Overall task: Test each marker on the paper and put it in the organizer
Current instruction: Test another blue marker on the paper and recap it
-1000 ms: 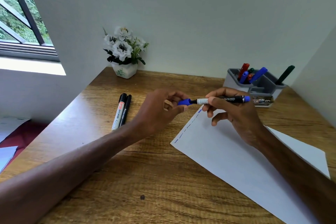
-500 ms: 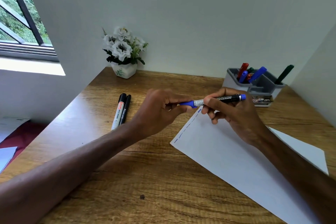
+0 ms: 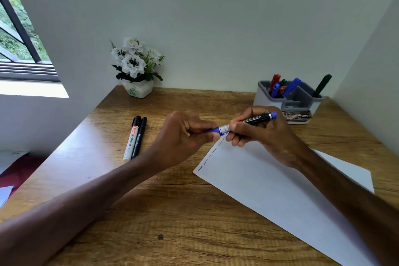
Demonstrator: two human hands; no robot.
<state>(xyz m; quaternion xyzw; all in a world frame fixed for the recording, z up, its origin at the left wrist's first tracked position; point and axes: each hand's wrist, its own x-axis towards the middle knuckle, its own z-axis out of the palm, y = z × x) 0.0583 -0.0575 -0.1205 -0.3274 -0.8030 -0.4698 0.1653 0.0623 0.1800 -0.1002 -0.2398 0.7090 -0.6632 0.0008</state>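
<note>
My right hand [image 3: 263,136] grips the black barrel of a blue marker [image 3: 252,120], held level above the top corner of the white paper [image 3: 269,188]. My left hand [image 3: 185,136] is closed on the marker's blue cap [image 3: 213,130] at its left end, and the cap sits against the barrel. A line of short blue dashes runs along the paper's left edge. Two black markers [image 3: 134,137] lie side by side on the desk to the left. The grey organizer [image 3: 300,101] stands at the back right with several markers in it.
A small white pot of white flowers [image 3: 137,69] stands at the back left of the wooden desk [image 3: 172,222]. White walls close in behind and on the right. A window is at the far left.
The cap in my left hand has closed in on the marker barrel, and the gap with the dark tip is gone. Both hands shifted slightly; the marker's right end tilted up.
</note>
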